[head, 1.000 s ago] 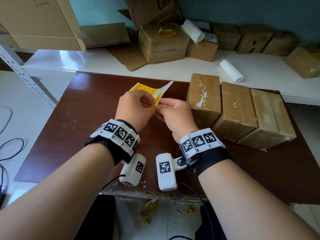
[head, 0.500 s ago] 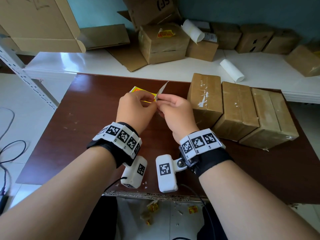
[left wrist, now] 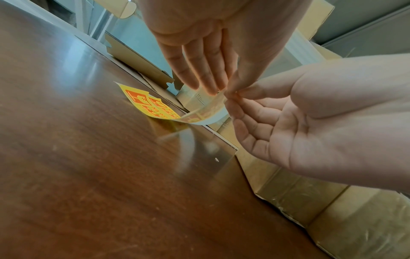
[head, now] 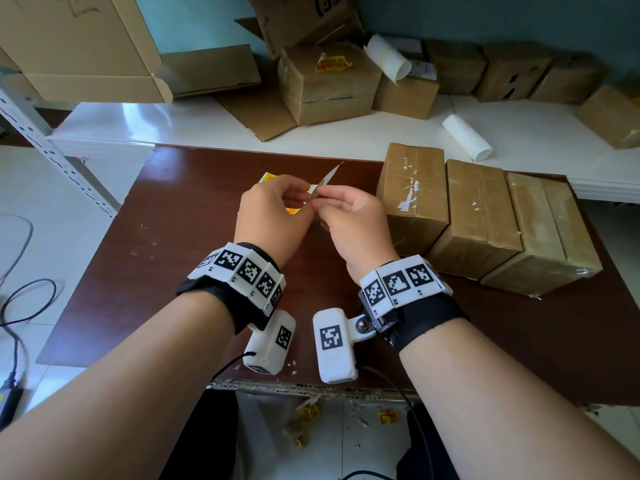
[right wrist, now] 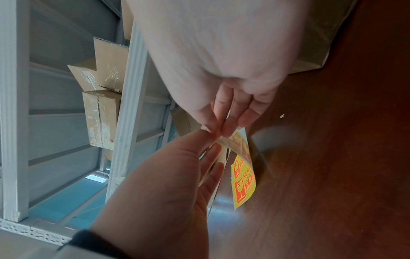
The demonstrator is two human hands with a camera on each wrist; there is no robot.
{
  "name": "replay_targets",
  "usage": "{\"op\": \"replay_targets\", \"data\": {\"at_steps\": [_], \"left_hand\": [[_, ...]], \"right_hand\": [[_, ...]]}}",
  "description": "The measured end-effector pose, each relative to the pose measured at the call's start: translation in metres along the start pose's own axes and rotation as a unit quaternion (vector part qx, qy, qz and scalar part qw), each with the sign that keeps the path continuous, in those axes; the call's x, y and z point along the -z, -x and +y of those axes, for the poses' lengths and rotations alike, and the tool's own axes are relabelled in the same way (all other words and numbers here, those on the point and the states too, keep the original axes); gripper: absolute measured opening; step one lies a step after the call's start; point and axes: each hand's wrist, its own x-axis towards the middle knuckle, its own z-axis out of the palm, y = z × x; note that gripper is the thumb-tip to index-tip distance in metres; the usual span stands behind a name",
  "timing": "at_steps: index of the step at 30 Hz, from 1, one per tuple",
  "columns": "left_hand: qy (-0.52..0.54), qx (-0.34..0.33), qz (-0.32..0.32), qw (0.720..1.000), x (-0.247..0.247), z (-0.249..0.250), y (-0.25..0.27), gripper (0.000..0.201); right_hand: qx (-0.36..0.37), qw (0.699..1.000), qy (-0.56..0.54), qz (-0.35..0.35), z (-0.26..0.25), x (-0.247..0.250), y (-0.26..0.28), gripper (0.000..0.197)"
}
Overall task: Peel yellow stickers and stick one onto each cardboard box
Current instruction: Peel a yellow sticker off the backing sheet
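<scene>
Over the middle of the brown table (head: 194, 258), both hands pinch the same end of a yellow sticker sheet (head: 268, 177) with red print. My left hand (head: 305, 197) holds it between thumb and forefinger, and my right hand (head: 323, 198) pinches it right beside. A white backing strip (head: 330, 174) sticks up between them. In the left wrist view the sticker sheet (left wrist: 150, 106) curves down close to the tabletop. Three taped cardboard boxes (head: 412, 192) (head: 481, 216) (head: 540, 233) lie in a row on the right of the table, with no sticker showing on their tops.
Behind the table runs a white ledge (head: 194, 123) with several more boxes; one box (head: 329, 84) bears a yellow sticker. White paper rolls (head: 467, 136) and flat cardboard (head: 256, 116) lie there too. A metal shelf post (head: 52, 143) stands on the left. Cables (head: 20, 306) and sticker scraps (head: 308, 410) are on the floor.
The sticker sheet has turned edge-on, so less yellow shows, and the white backing strip now stands up narrow between the hands. Both hands have stayed in about the same place.
</scene>
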Motion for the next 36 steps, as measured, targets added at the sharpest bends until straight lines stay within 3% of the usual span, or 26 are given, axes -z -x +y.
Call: {"op": "replay_targets", "data": {"at_steps": [10, 24, 36], "left_hand": [[-0.013, 0.013, -0.009, 1.000, 0.0007, 0.0047, 0.0003, 0.017], [-0.010, 0.006, -0.012, 1.000, 0.0015, 0.0010, -0.0020, 0.021], [-0.002, 0.018, 0.003, 1.000, -0.0007, 0.0021, -0.0024, 0.015]], "right_hand": [[-0.005, 1.000, -0.001, 0.019, -0.0004, 0.0006, -0.0003, 0.020], [-0.008, 1.000, -0.025, -0.014, -0.0073, 0.0005, 0.0058, 0.030], [0.001, 1.000, 0.007, 0.000, -0.0023, -0.0008, 0.0021, 0.025]]}}
